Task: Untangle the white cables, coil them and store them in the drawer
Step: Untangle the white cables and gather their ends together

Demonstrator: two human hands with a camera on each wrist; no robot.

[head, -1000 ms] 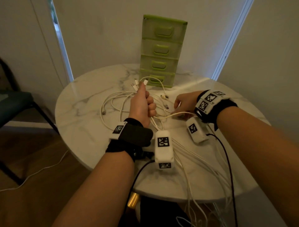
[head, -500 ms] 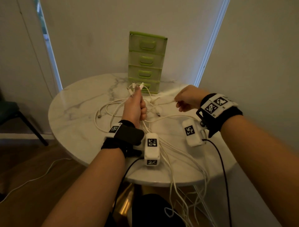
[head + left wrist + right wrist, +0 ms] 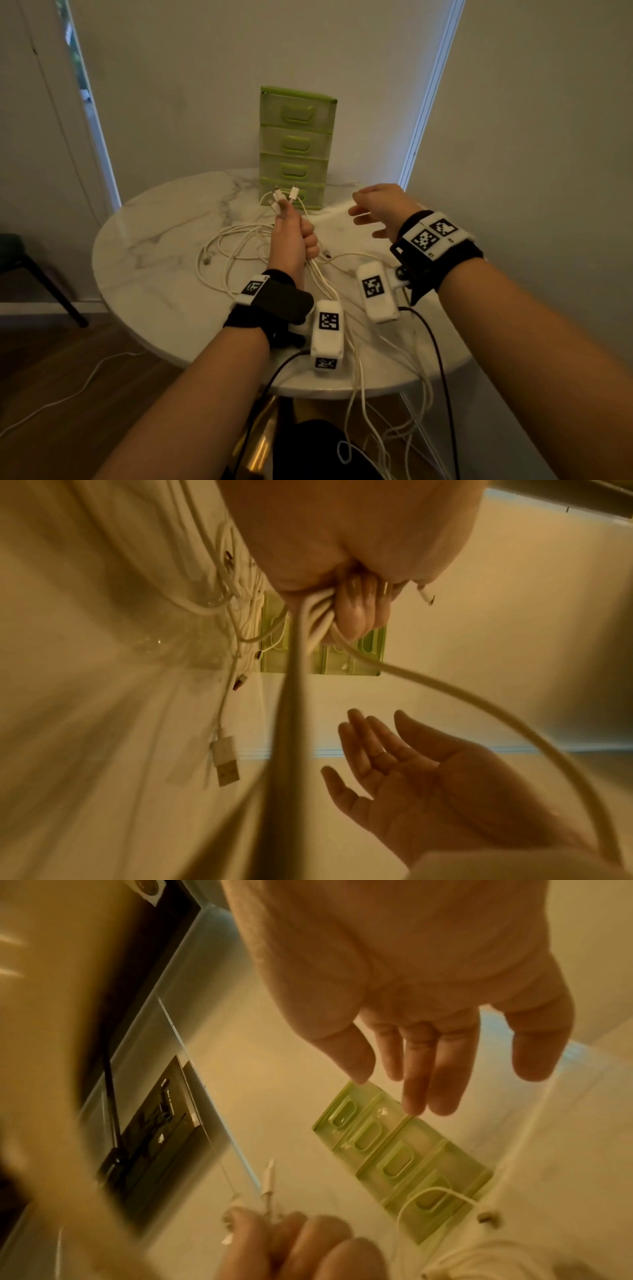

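My left hand [image 3: 294, 236] is a fist gripping a bunch of white cables [image 3: 239, 246] above the marble table [image 3: 154, 274]; several connector ends [image 3: 286, 197] stick up past the thumb. In the left wrist view the curled fingers [image 3: 356, 610] clamp the strands [image 3: 318, 626], and a USB plug [image 3: 224, 761] dangles below. Loops lie on the table to the left, and other strands hang over the near edge [image 3: 359, 404]. My right hand [image 3: 378, 209] hovers to the right with straight fingers [image 3: 421, 1069], holding nothing. The green drawer unit [image 3: 296, 147] stands behind, all drawers shut.
The drawer unit stands at the table's far edge against the wall. A dark chair [image 3: 20, 260] is at the left. A white cord [image 3: 68, 394] lies on the wooden floor. Black wrist-camera leads [image 3: 442, 377] hang off the table's near side.
My right hand let go of the cable it was pinching and opened, lifting up and right. My left fist rose slightly with the bunch.
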